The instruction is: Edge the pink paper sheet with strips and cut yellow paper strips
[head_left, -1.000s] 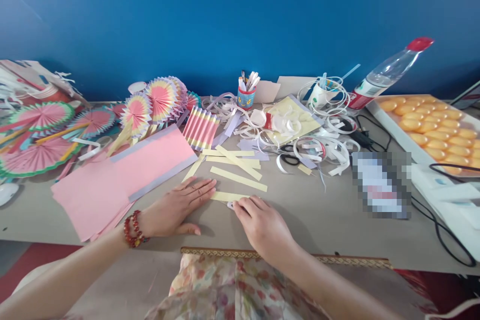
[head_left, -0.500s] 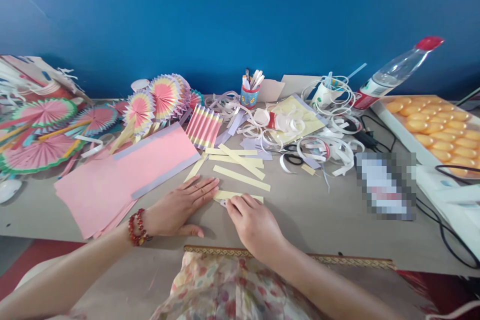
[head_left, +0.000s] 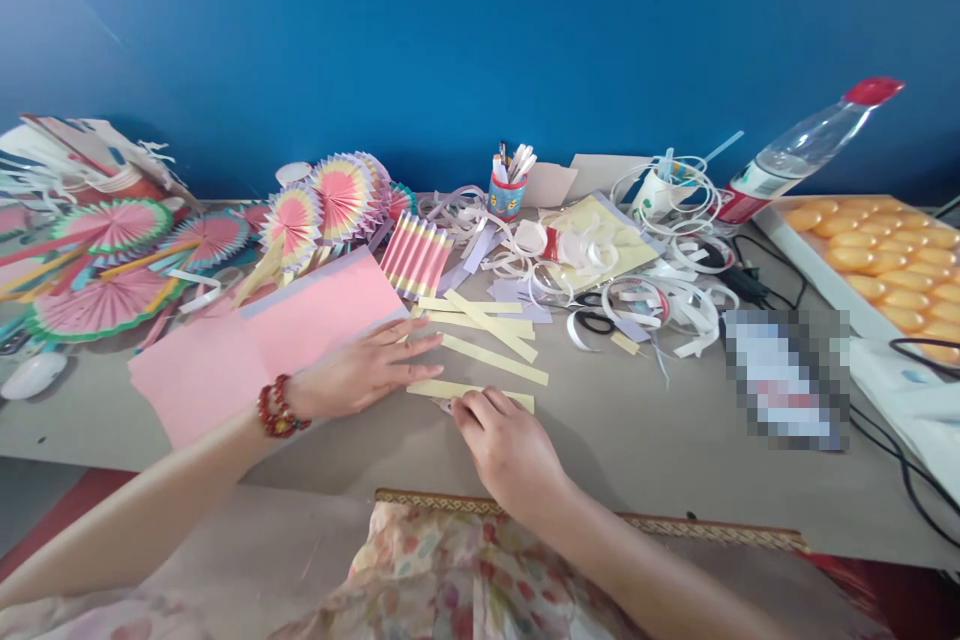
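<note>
My right hand (head_left: 506, 445) is closed around a small tool with a pale tip (head_left: 444, 405); most of it is hidden in the fingers. The tip rests at the lower edge of a pale yellow paper strip (head_left: 429, 387), which runs behind the knuckles. To the left, my left hand (head_left: 360, 370) has its fingers spread and holds nothing. It is over the right end of the pink and lilac paper sheets (head_left: 322, 310), apart from that strip. Several more yellow strips (head_left: 495, 360) lie beyond my hands, some crossing one another. A pleated pink, yellow and lilac paper piece (head_left: 416, 255) stands behind them.
Folded paper fans (head_left: 341, 195) crowd the back left, near a white mouse (head_left: 34, 375). A pen cup (head_left: 508, 195), curled white paper tape (head_left: 540, 240) and scissors (head_left: 594, 322) lie behind. At right are a tilted bottle (head_left: 795, 160), a blurred-out object (head_left: 784, 380) and a black cable (head_left: 900, 465).
My left hand has lifted off the end of the yellow strip and moved up and left, fingers spreading. My right hand stays closed beside the strip. The view has shifted slightly.
</note>
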`<action>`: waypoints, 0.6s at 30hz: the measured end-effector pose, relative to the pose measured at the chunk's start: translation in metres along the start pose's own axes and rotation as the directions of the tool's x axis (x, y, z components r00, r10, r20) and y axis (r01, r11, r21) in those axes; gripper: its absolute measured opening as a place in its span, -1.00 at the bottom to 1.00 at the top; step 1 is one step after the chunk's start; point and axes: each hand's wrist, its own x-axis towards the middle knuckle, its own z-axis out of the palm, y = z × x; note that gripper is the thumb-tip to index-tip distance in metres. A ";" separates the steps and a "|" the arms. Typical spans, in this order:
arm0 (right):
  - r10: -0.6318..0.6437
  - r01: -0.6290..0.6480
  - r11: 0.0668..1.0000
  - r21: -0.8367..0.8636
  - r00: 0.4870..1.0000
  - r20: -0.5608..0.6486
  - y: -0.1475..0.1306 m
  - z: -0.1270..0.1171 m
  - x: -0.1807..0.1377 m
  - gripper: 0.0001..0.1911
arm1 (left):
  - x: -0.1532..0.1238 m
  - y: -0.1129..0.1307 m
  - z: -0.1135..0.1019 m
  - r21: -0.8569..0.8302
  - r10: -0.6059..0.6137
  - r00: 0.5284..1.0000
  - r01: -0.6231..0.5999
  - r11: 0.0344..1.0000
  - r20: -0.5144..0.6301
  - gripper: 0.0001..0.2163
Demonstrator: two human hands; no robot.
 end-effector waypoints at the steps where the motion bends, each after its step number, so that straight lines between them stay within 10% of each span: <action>1: 0.002 -0.002 1.000 -0.001 1.000 -0.005 0.000 0.000 0.000 -0.76 | 0.003 -0.006 -0.001 -0.008 0.031 0.999 -0.031 0.999 0.023 -0.55; 18: -0.014 0.014 1.000 -0.005 1.000 -0.020 -0.002 0.002 0.003 -0.75 | 0.012 -0.028 0.006 -0.154 0.130 0.988 -0.115 0.981 0.089 -0.60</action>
